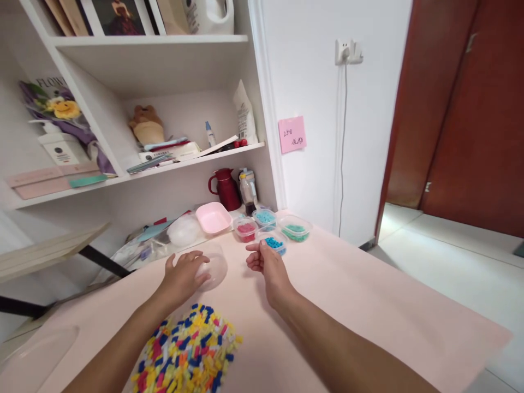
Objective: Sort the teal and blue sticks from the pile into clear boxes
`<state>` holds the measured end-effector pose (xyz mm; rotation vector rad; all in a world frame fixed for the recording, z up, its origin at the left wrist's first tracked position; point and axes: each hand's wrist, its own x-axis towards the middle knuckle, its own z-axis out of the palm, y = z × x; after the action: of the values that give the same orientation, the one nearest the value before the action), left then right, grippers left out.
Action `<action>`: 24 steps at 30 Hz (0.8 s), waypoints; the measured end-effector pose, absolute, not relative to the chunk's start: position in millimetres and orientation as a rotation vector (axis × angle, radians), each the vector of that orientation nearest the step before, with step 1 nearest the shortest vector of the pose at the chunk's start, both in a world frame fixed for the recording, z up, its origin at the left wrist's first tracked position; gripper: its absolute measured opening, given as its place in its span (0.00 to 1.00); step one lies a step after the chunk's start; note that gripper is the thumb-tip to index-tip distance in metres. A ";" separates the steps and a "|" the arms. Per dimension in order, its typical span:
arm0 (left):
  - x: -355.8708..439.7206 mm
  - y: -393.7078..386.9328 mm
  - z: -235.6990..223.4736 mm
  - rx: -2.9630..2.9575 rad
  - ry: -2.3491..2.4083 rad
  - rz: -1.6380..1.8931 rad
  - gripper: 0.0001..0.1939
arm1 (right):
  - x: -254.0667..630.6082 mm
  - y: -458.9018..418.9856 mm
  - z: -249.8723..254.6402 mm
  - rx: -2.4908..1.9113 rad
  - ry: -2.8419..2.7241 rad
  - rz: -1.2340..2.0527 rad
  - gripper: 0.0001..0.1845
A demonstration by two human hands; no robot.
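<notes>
My left hand (184, 275) is at the near-left side of a clear plastic container (219, 267), fingers and thumb curved around its edge. To its right, my right hand (272, 270) is raised over the table with its fingers curled in; anything inside them is hidden. Just behind that hand is a clear tub of bright blue pieces (275, 243). Close by are tubs of red pieces (246, 230), light blue pieces (265, 218) and green pieces (295, 232). A spread pile of small mixed-colour pieces (192, 349) lies in front, between my forearms.
A pink tray (213, 218) and a whitish rounded plastic item (183, 230) stand behind the left hand. Farther back are a dark red jug (227, 189) and bottles (247, 191) under shelves. A clear lid-like sheet (41, 352) lies at the left front.
</notes>
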<state>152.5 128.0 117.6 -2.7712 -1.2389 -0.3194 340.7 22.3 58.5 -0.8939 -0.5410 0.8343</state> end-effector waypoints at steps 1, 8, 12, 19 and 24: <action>150.9 130.6 115.3 -2.763 -1.286 -0.352 0.16 | 340.3 22.5 58.5 -0.892 -0.547 0.841 0.30; 106.4 148.8 124.6 -2.663 -1.383 -0.870 0.25 | 336.7 23.3 56.4 -0.922 -0.614 0.860 0.30; 63.5 148.8 119.4 -2.660 -1.657 -1.096 0.25 | 332.6 24.6 46.2 -1.021 -0.809 0.891 0.24; 8.5 115.3 95.6 -2.468 -2.167 -1.484 0.19 | 312.2 22.2 28.0 -1.348 -1.467 0.716 0.12; -12.2 99.8 61.4 -2.267 -2.440 -1.797 0.19 | 308.8 20.3 25.9 -1.344 -1.537 0.660 0.13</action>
<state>-12.2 99.8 61.4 -2.2674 -2.4398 -1.7974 308.8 20.3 25.9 -1.3437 -1.5375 0.6603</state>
